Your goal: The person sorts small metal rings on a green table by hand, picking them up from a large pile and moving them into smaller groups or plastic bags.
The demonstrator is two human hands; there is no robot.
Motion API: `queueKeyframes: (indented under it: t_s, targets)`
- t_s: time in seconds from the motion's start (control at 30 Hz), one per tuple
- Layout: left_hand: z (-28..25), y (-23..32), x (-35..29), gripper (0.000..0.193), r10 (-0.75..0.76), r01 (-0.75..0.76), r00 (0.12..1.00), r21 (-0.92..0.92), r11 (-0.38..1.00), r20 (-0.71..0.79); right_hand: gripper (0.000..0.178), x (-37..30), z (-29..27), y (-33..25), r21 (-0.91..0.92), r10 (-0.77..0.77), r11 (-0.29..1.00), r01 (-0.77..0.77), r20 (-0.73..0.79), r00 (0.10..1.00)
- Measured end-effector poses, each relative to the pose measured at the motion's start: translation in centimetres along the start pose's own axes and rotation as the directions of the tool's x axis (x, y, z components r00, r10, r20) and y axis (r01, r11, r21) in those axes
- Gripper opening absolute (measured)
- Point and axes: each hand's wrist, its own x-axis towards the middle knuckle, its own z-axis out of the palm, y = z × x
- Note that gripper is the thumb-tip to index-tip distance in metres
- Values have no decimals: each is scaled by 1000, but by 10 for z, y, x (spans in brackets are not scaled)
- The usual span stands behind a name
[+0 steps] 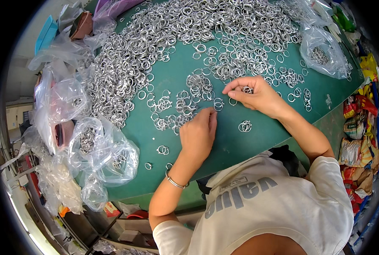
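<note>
Silver metal rings lie in a large heap (236,21) and in small clusters on a green tabletop (236,146). My right hand (257,97) is curled above the table, with a few silver rings (247,90) in its bent fingers. One more ring (232,101) shows just below its thumb. To the left, my left hand (199,132) rests low with fingertips pressed together, beside a small group of rings (218,104). What those fingers pinch, if anything, is hidden. A separate cluster of rings (245,126) lies below my right hand.
Clear plastic bags with rings inside stand at the left edge (104,148) and far right corner (323,53). A loose pile (183,104) lies beyond my left hand. Colourful packages (357,127) are stacked beside the table's right side. A blue container (47,34) sits at the far left.
</note>
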Motion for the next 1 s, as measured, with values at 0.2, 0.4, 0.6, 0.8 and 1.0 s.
queueKeyframes:
  t_s: [0.2,0.4,0.6,0.8,1.0]
  targets:
    - [2,-3,5,12,171,-172,985,122,978,18,21,9,9,14,-582,-378,730,359,95,921]
    - [-4,-3,9,8,18,-6,998,-218,976,56,22,6,9,5,-622,-326,706,339,139,935]
    - [-20,-6,14,12,-252,518,850,-820,243,462,22,5,2,9,-302,-254,884,358,332,908]
    - [-26,2,11,18,-177,595,784,-802,-62,595,17,-8,11,3,-73,-173,975,210,339,925]
    - [-27,12,4,12,-170,507,832,-849,-150,528,18,-19,13,3,284,65,944,-170,346,936]
